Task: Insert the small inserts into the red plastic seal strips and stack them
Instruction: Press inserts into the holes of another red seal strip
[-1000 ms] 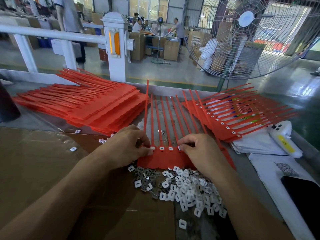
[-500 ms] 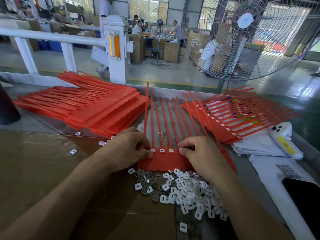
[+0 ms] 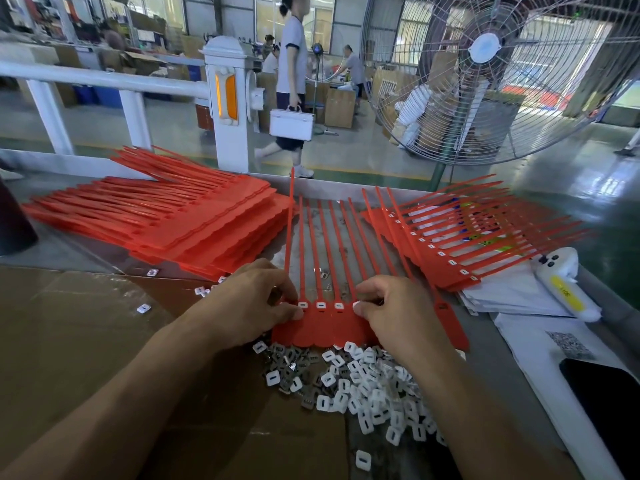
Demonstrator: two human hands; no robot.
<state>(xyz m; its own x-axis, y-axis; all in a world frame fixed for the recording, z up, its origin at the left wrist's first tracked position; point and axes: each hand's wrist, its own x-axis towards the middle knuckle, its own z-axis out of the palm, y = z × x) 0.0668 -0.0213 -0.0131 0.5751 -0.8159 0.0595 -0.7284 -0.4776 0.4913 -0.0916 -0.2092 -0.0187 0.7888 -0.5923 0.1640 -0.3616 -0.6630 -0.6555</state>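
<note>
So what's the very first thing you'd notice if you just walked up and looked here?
Probably all the red: a red strip sheet lies in the middle under the left hand and right hand, with a tall red stack on the left and another pile on the right. Just in front of the hands sits a heap of little white inserts. A big fan stands behind the table on the right.
</note>
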